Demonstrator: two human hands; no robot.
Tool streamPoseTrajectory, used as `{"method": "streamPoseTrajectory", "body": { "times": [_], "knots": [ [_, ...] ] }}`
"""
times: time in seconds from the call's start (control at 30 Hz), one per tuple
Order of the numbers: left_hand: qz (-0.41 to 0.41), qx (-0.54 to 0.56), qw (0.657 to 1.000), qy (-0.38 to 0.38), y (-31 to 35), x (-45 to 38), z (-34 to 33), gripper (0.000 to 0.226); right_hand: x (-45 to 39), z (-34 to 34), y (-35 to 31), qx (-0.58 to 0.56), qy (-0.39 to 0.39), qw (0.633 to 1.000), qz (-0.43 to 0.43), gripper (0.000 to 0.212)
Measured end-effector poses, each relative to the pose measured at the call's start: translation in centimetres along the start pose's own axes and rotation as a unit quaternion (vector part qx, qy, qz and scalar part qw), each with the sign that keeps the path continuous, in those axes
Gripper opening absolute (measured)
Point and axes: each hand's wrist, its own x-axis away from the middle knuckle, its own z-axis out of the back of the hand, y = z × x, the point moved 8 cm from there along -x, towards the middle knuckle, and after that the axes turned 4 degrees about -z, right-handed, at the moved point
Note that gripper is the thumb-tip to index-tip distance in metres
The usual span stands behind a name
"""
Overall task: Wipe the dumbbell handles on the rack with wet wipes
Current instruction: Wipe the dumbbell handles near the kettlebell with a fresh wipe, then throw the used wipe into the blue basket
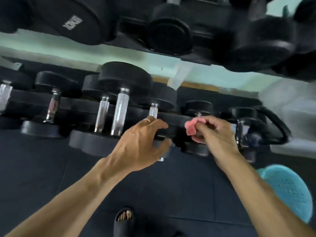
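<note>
On the lower tier of the rack (pixel 171 122), right of centre: left hand (pixel 142 139) curled over the black front rail, fingers wrapped round it, a ring (pixel 148 120) on one finger. Just beside it to the right, right hand (pixel 215 132) pinching a crumpled pink wipe (pixel 190 127) between thumb and fingertips, held against a small dumbbell (pixel 198 106) whose handle is mostly hidden behind the wipe and fingers. Further left along the same tier, several dumbbells with bare chrome handles (pixel 119 112), standing upright between black heads. Far above, larger black dumbbells (pixel 169 35) on the upper tier, blurred. Near the bottom edge, dark floor mats (pixel 42 168), a foot in a black slide sandal (pixel 124 219), and at the right a turquoise perforated object (pixel 289 190), not identifiable.
</note>
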Motion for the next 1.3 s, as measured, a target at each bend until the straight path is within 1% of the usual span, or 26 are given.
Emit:
{"method": "streamPoseTrajectory", "body": {
  "times": [0.03,0.1,0.17,0.23,0.37,0.47,0.53,0.67,0.83,0.9,0.97,1.0,1.1,1.17,1.3],
  "knots": [
    [-0.016,0.000,1.000,-0.017,2.7,-0.4,-2.1,0.040,0.9,3.3,0.8,-0.005,0.026,1.000,0.004,0.033],
    [-0.022,0.004,0.999,-0.034,5.2,-0.5,-4.7,0.041,1.7,6.5,1.9,-0.007,0.041,0.999,0.013,0.031],
    [-0.047,-0.004,0.997,-0.057,9.9,-0.8,-9.4,0.045,3.1,12.6,4.4,-0.022,0.077,0.997,0.011,0.025],
    [-0.063,-0.008,0.994,-0.088,14.6,-0.7,-14.6,0.046,4.3,18.6,7.5,-0.025,0.109,0.994,0.006,0.024],
    [-0.106,-0.021,0.984,-0.142,23.7,-0.1,-25.5,0.042,7.3,30.4,15.4,-0.053,0.184,0.981,-0.042,0.021],
    [-0.141,-0.038,0.973,-0.180,29.6,0.3,-33.5,0.042,9.4,38.0,21.3,-0.049,0.239,0.966,-0.088,0.024],
    [-0.163,-0.052,0.963,-0.209,32.8,0.5,-38.1,0.042,10.2,42.7,25.1,-0.041,0.277,0.953,-0.118,0.023],
    [-0.197,-0.076,0.943,-0.256,36.4,-0.9,-45.5,0.039,9.7,50.1,31.4,-0.054,0.337,0.924,-0.173,0.012],
    [-0.247,-0.108,0.911,-0.312,38.2,-4.8,-52.5,0.039,5.7,54.6,37.2,-0.037,0.371,0.900,-0.227,0.018],
    [-0.270,-0.126,0.895,-0.331,38.4,-6.2,-54.4,0.040,3.4,54.9,38.4,-0.014,0.347,0.906,-0.240,0.021],
    [-0.303,-0.147,0.874,-0.350,38.8,-7.2,-56.0,0.040,2.1,55.3,39.7,0.010,0.332,0.907,-0.260,0.033],
    [-0.315,-0.157,0.864,-0.360,39.0,-7.6,-56.7,0.040,2.0,55.6,40.1,0.020,0.332,0.905,-0.265,0.034],
    [-0.345,-0.166,0.838,-0.389,39.9,-7.7,-58.0,0.042,3.7,55.5,40.5,0.034,0.331,0.900,-0.283,0.029],
    [-0.373,-0.171,0.821,-0.397,40.9,-6.9,-58.3,0.041,6.1,55.2,40.5,0.035,0.334,0.896,-0.291,0.030],
    [-0.429,-0.171,0.778,-0.427,42.6,-3.1,-58.2,0.041,12.8,54.1,40.7,0.046,0.371,0.875,-0.308,0.030]
  ]
}}
